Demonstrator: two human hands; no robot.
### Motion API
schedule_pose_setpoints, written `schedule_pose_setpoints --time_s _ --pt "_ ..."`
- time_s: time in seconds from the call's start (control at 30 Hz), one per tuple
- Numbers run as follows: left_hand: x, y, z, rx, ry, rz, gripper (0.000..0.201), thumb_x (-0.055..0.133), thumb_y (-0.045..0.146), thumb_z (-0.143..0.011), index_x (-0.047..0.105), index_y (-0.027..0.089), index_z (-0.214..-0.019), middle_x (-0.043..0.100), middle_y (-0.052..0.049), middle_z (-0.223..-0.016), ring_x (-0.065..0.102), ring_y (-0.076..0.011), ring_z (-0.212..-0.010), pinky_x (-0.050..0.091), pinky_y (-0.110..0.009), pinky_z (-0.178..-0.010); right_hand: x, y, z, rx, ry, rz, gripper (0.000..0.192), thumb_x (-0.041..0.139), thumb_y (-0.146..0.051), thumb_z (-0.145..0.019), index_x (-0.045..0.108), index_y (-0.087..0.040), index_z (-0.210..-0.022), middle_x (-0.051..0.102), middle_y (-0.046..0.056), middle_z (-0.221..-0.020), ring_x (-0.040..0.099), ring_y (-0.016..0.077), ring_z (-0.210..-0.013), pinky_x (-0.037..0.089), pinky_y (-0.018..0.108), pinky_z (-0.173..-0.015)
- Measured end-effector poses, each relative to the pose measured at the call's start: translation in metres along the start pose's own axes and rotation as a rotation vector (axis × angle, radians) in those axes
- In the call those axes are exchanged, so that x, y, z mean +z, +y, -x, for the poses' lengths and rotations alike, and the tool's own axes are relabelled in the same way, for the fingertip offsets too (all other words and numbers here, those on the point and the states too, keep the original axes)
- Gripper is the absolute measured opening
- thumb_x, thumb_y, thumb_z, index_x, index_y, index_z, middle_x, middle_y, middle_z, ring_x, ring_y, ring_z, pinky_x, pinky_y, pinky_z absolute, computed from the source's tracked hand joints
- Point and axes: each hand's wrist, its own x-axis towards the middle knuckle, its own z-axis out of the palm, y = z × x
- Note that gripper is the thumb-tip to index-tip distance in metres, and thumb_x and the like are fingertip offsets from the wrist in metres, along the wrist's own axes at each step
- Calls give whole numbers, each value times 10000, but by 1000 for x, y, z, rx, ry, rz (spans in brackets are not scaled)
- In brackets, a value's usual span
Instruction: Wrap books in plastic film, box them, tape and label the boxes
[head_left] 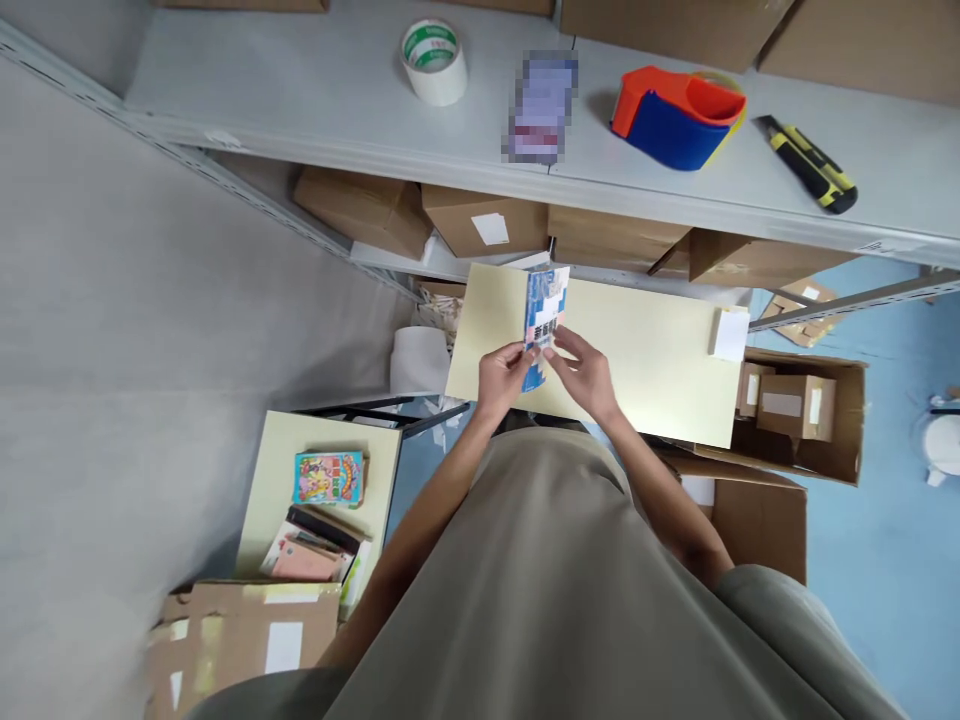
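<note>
The blue-and-white booklet (544, 318), long axis pointing away from me over the pale yellow tabletop (652, 360), is pinched at its near end by my left hand (501, 377) and right hand (586, 372), both equally close.

Grey shelf (300, 90), tape roll (433, 60), dispenser (677, 115) (red-blue), knife (810, 165)

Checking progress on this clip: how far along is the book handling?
Done: nothing looks packed yet. In hand: left hand and right hand grip a blue book over the cream tabletop. Left: more books on the side table, tape dispenser and utility knife lying on the shelf.
</note>
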Motion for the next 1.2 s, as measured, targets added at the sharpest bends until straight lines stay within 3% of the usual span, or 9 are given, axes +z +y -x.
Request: schedule_pose_setpoints --time_s 0.17,0.23,0.33,0.43,0.53,0.73,0.93,1.03,1.2 --pt "1 6 17 185 -135 -108 458 816 620 -1006 894 249 -1264 876 -120 -1334 816 -335 -1287 658 -492 -1151 12 -14 -4 -1 123 64 553 787 -763 -997 852 -237 -1156 851 49 -938 814 272 -960 685 368 -847" --pt "-13 4 11 182 -54 -86 570 834 666 -991 856 242 -1372 817 -148 -1492 759 -346 -1418 619 -512 -1228 -2 -15 -9 -16 102 2 554 790 -785 -980 839 -235 -1017 805 23 -828 766 250 -852 647 361 -781" --pt "-37 1 -4 72 44 37 767 882 781 -909 826 200 -1407 814 -181 -1479 740 -371 -1438 618 -514 -1215 -23 -17 -13 1 1 -212 553 881 -792 -897 858 -263 -1053 862 31 -963 787 276 -920 664 410 -827" --pt "-48 2 -9 -66 -101 161 797 903 859 -831 875 176 -1243 891 -139 -1174 826 -355 -1206 681 -463 -1045 -35 -20 -10 85 -62 -380 551 961 -765 -829 872 -291 -1095 895 37 -1042 825 301 -968 699 472 -896" --pt "-41 7 -4 -105 -128 196 739 950 856 -768 898 182 -1065 874 -80 -956 832 -298 -967 682 -402 -880 -40 -20 -6 131 -78 -447 555 1006 -745 -786 874 -298 -1086 910 40 -1072 848 315 -998 722 509 -935" --pt "-19 14 -3 -102 -87 228 743 974 860 -714 902 178 -1000 864 -78 -915 796 -264 -863 645 -372 -821 -54 -5 -13 121 -53 -352 629 938 -788 -853 866 -281 -1218 906 77 -1251 848 342 -1184 723 541 -1052" --pt "-6 23 -4 76 7 -6 615 850 793 -901 923 188 -989 880 -58 -950 799 -264 -891 610 -329 -816 -44 -5 -10 38 125 -128 927 823 -905 -886 784 -228 -1518 733 182 -1638 700 412 -1532 618 600 -1270" --pt "12 28 4 161 47 -189 454 791 642 -1015 941 217 -1067 883 -55 -919 817 -267 -870 621 -339 -847 -23 -17 0 53 14 -167 939 865 -895 -854 802 -217 -1501 767 174 -1590 752 409 -1467 671 576 -1215" --pt "30 34 16 346 -58 -273 332 743 545 -1076 930 322 -1237 897 -82 -1279 841 -329 -1245 668 -467 -1132 -10 -31 -4 4 71 -135 733 797 -852 -947 866 -239 -1343 893 101 -1293 843 343 -1274 726 464 -1075"
